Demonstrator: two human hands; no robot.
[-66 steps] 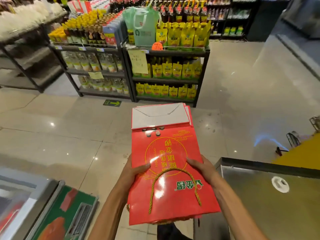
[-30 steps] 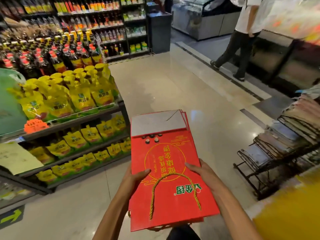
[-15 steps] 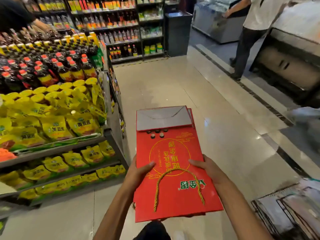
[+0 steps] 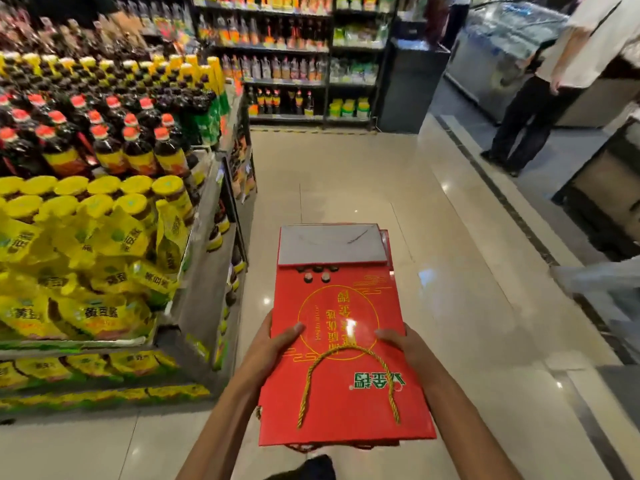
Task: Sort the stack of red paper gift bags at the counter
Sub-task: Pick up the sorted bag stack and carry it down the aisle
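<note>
Your left hand and right hand grip opposite side edges of the flat stack of red gift bags, thumbs on top, held level over the tiled floor beside a shelf of yellow pouches.

I see a flat stack of red bags held out level over the tiled floor. Left hand grips the stack's left edge, thumb on top; right hand grips the right edge the same way. A gold cord handle lies on the top bag; a grey folded base shows at the far end. Shelf of yellow pouches and dark bottles stands just left. A person stands far right by a chest freezer.
</note>
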